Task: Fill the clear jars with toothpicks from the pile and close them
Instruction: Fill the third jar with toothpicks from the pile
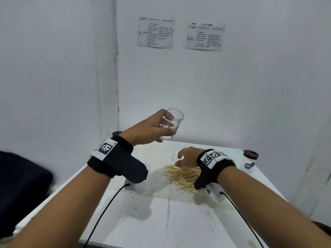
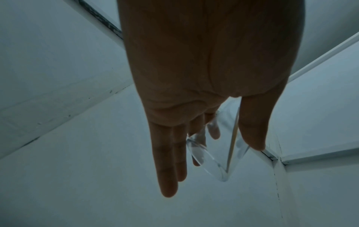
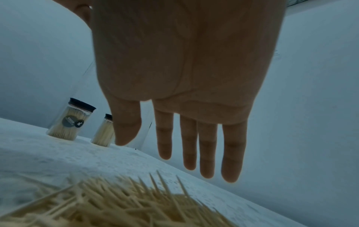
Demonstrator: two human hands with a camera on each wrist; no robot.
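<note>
The clear jar (image 1: 172, 122), holding a single toothpick (image 2: 233, 138), is pinched by the left hand (image 1: 148, 130) and kept raised with its mouth tilted towards the toothpick pile (image 1: 184, 177) on the table (image 1: 179, 221), apparently for loading, while the right hand (image 1: 188, 156) is hovered over it, fingers loosely spread and empty.

head view: bright, even, diffuse light; soft shadows under the forearms on the bench (image 1: 179, 221); wide-angle bowing at the edges; wall papers (image 1: 155, 32) too blurred to read. wrist views: dim, blue-grey cast, palms backlit and dark. right wrist: toothpick pile (image 3: 120, 204) out of focus in foreground.
</note>
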